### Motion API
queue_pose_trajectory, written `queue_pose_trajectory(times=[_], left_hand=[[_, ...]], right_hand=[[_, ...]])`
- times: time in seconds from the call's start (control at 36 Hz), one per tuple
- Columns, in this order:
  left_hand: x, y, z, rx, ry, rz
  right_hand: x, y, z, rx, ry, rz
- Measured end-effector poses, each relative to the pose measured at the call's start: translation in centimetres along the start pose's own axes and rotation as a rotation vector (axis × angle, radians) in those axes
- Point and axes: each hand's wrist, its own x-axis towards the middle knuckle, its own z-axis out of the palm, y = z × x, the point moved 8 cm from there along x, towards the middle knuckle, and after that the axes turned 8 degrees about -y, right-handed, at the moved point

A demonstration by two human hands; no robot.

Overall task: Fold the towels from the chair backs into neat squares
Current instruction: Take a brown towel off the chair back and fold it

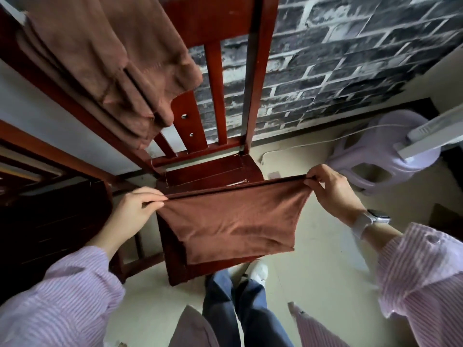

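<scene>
A brown towel (233, 221), doubled over, hangs in the air above the seat of a red wooden chair (213, 169). My left hand (136, 209) pinches its upper left corner and my right hand (330, 191) pinches its upper right corner, so the top edge is stretched taut between them. The lower edge sags in a curve. A second brown towel (105, 68) hangs bunched over a chair back at the upper left.
A dark brick-pattern wall (338, 58) stands behind the chair. A lilac plastic stool (375, 151) sits on the floor at the right, with a white cable beside it. Dark wooden furniture (50, 221) stands at the left. My legs and a white shoe (258, 271) are below the towel.
</scene>
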Motion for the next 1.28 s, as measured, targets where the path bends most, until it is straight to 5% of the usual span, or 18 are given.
queue_pose_trajectory(times=[0.58,0.69,1.0,1.17,1.28], left_hand=[[-3.2,10.6,-13.3,0.043,0.311,0.1],[-3.8,11.6,-14.6,0.069,0.387,0.058],[-4.3,10.6,-13.6,0.028,0.275,0.041],[-4.4,10.6,-11.8,0.272,0.227,0.075],[-4.1,10.1,-11.2,0.333,0.334,0.041]], right_hand=[[-0.5,-11.0,-14.3,-0.282,0.288,-0.414],[-0.6,-11.6,-15.9,-0.281,0.343,-0.429],[-0.2,-11.1,-15.1,-0.279,0.237,-0.413],[0.3,-9.9,-13.1,-0.333,0.187,-0.341],[1.1,-9.6,-11.6,-0.342,0.182,-0.284]])
